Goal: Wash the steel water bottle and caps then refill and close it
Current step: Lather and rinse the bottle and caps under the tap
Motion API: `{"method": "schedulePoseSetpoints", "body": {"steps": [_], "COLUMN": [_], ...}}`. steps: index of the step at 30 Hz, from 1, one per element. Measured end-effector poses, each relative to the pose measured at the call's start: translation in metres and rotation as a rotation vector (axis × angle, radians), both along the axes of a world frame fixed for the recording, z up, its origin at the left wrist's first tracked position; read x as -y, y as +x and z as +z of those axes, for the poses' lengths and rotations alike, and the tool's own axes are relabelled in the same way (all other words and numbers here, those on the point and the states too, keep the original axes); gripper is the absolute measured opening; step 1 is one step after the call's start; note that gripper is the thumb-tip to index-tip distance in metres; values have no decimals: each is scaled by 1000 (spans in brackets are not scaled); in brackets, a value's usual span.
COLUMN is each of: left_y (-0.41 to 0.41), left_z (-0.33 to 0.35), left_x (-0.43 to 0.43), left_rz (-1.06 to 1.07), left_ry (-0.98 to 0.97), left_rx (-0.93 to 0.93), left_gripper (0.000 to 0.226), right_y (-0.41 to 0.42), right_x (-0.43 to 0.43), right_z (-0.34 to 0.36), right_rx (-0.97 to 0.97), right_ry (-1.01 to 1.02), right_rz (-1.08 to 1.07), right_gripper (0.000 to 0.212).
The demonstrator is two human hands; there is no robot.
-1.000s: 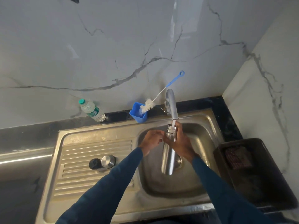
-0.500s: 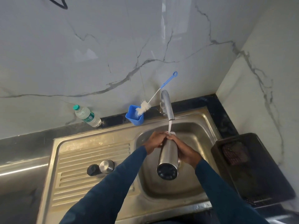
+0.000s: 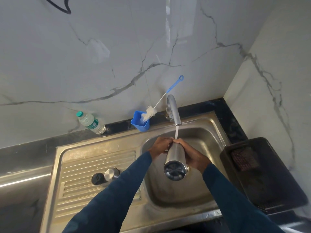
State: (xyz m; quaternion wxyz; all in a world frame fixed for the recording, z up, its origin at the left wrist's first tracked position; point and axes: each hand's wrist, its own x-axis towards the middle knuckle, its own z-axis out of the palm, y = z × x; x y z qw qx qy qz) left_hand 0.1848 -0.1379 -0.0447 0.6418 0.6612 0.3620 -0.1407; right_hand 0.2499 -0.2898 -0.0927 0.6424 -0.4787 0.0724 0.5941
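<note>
- Bottle (image 3: pixel 175 158) held over the sink (image 3: pixel 210 132) basin, tilted with its base toward the camera and its mouth end under the tap (image 3: pixel 174 111).
- Water stream (image 3: pixel 176 132) runs from the tap onto the mouth end; mouth itself hidden by the fingers.
- Left hand (image 3: pixel 160 146) curled around the bottle near the neck.
- Right hand (image 3: pixel 193 156) wraps the bottle body from the right side.
- Black cap (image 3: pixel 98 178) and steel cap (image 3: pixel 111 174) touching, on the drainboard left of the basin.
- Blue cup (image 3: pixel 141 124) with a brush (image 3: pixel 151 113) behind the sink, just left of the tap.
- Plastic bottle (image 3: pixel 90 123) on the counter against the wall.
- Black tray (image 3: pixel 262 187) right of the sink.
</note>
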Motion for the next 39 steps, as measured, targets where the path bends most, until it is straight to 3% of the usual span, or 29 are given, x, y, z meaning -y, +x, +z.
{"method": "schedulePoseSetpoints", "body": {"steps": [4, 10, 13, 16, 20, 24, 25, 29, 33, 37, 39], "left_y": [-1, 3, 1, 1, 0, -2, -2, -2, -6, -9, -6], "left_z": [1, 1, 1, 1, -3, -9, -11, -16, -16, -16, -14], "left_x": [-5, -19, -23, -26, -24, -27, -28, -25, -30, -30, -29], "left_rz": [61, 162, 176, 169, 173, 170, 172, 168, 183, 172, 181], "left_ry": [-8, -86, -113, -129, -98, -84, -69, -6, -13, -24, -25], "left_rx": [21, 35, 65, 104, 84, 87, 79, 54, 64, 19, 21], "left_gripper": [22, 18, 22, 22, 24, 20, 20, 26, 24, 25, 26], "right_y": [0, -4, -8, -14, -15, -13, -13, -12, -12, -12, -12], "right_x": [-7, -15, -17, -15, -13, -17, -18, -20, -17, -12, -10], "right_z": [21, 29, 31, 30, 29, 40, 42, 38, 42, 36, 37], "right_rx": [236, 931, 1159, 1211, 1253, 1318, 1299, 1313, 1245, 1297, 1332], "right_ry": [-145, -262, -346, -344, -324, -337, -347, -351, -360, -357, -380], "right_rz": [85, 70, 110, -53, 41, -150, -139, 252, -13, 106, 17], "right_gripper": [72, 77, 83, 84, 79, 79, 78, 72, 83, 77, 80]}}
